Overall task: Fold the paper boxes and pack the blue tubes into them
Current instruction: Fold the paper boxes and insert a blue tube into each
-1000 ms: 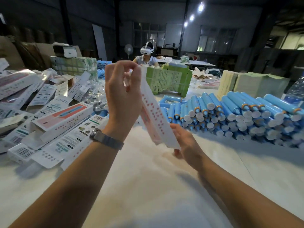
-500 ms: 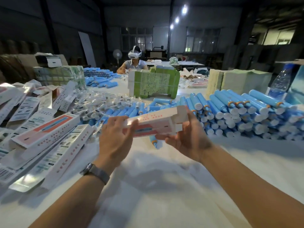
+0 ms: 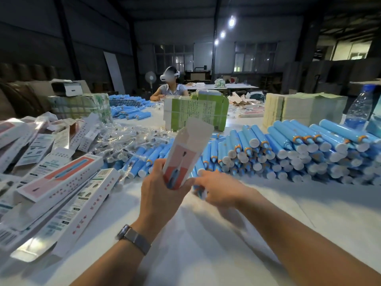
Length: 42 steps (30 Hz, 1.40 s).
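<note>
My left hand grips the lower end of a white and pink paper box. The box stands tilted up and away from me, its top flap open. My right hand, blurred, lies low on the table just right of the box, with its fingers curled around a loose blue tube whose white cap shows beneath them. A large pile of blue tubes with white caps is stacked behind and to the right of my hands.
Folded and flat boxes are heaped at the left on the white table. Clear-wrapped small items lie behind them. Green cartons, paper stacks and a water bottle stand further back. A person sits opposite.
The box went from horizontal between both hands to upright in my left hand alone. My right hand let go of it and dropped onto the loose tube on the table.
</note>
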### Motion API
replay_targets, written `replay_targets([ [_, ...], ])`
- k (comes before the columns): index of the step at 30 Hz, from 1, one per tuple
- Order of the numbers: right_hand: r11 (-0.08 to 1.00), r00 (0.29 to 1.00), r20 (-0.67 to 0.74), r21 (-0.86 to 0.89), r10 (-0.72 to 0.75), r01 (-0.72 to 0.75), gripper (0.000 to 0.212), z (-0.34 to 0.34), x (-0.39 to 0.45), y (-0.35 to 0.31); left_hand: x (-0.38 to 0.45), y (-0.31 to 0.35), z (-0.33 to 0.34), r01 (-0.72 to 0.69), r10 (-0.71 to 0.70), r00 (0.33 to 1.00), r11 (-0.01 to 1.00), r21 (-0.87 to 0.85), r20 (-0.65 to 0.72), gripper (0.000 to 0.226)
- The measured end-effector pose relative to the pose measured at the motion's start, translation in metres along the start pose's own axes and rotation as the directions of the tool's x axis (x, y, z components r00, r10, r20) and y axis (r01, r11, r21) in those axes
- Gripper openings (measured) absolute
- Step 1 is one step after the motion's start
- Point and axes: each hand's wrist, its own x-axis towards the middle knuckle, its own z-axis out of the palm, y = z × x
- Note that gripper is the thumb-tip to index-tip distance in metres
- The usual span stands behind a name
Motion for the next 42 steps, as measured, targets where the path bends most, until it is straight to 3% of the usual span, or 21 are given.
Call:
replay_targets([
  [3,0.995,0.997,-0.071,-0.097,-0.007,0.0,0.023,0.009,0.009,-0.001,0.003,-0.002,0.0,0.047,-0.048,0.999,0.994,-0.097,-0.01,0.062],
  [5,0.997,0.991,-0.133,-0.077,-0.034,0.024,0.03,0.011,0.012,0.005,0.004,-0.004,-0.001,0.072,-0.074,0.997,0.985,-0.155,-0.008,0.066],
  [7,0.994,0.952,-0.294,0.035,-0.089,0.104,0.033,0.009,0.011,0.008,0.005,-0.006,-0.001,0.091,-0.094,0.996,0.982,-0.168,-0.009,0.069],
  [9,0.943,0.831,-0.554,0.248,-0.048,0.221,0.028,0.0,0.008,0.006,0.006,-0.009,-0.003,0.108,-0.111,0.994,0.974,-0.197,-0.007,0.072],
  [11,0.838,0.653,-0.753,0.404,0.079,0.365,0.021,-0.022,0.004,-0.002,0.006,-0.01,-0.006,0.091,-0.094,0.996,0.967,-0.24,-0.002,0.067],
  [14,0.66,0.455,-0.855,0.493,0.249,0.567,0.004,-0.069,-0.01,-0.013,0.006,-0.015,-0.008,0.047,-0.047,0.999,0.971,-0.235,0.005,0.051],
  [17,0.5,0.35,-0.872,0.485,0.342,0.718,0.019,-0.104,-0.027,-0.021,0.007,-0.019,-0.005,0.056,-0.053,0.998,0.982,-0.181,0.022,0.048],
  [19,0.426,0.338,-0.876,0.467,0.345,0.775,0.025,-0.114,-0.035,-0.023,0.007,-0.019,-0.003,0.066,-0.061,0.998,0.982,-0.177,0.029,0.046],
  [21,0.437,0.336,-0.884,0.455,0.325,0.776,0.026,-0.115,-0.038,-0.024,0.006,-0.019,-0.003,0.035,-0.029,0.999,0.988,-0.147,0.045,0.047],
  [26,0.749,0.375,-0.909,0.376,0.183,0.546,0.016,-0.101,-0.034,-0.026,0.004,-0.019,-0.002,-0.012,0.021,0.997,0.994,-0.109,0.077,0.051],
  [28,0.823,0.4,-0.909,0.315,0.118,0.472,0.015,-0.095,-0.03,-0.026,0.002,-0.019,-0.003,-0.039,0.047,0.996,0.993,-0.109,0.078,0.049],
  [30,0.839,0.435,-0.895,0.312,0.102,0.445,0.02,-0.089,-0.025,-0.026,0.001,-0.017,-0.004,-0.052,0.064,0.994,0.99,-0.128,0.09,0.043],
  [34,0.814,0.479,-0.876,0.316,0.053,0.488,0.052,-0.069,-0.016,-0.025,0.001,-0.019,-0.003,-0.03,0.039,0.996,0.993,-0.116,0.075,0.029],
  [38,0.892,0.45,-0.89,0.144,-0.072,0.429,0.019,-0.049,-0.003,-0.025,0.005,-0.026,-0.002,-0.03,0.032,0.999,0.997,-0.074,0.014,0.03],
  [39,0.894,0.452,-0.887,0.123,-0.096,0.431,0.019,-0.045,-0.001,-0.025,0.005,-0.024,-0.001,-0.031,0.03,1.0,0.997,-0.075,-0.004,0.03],
  [42,0.854,0.559,-0.812,0.161,-0.17,0.494,0.028,-0.032,0.006,-0.032,0.007,-0.026,0.0,0.005,-0.014,0.996,0.994,-0.11,-0.088,0.031],
])
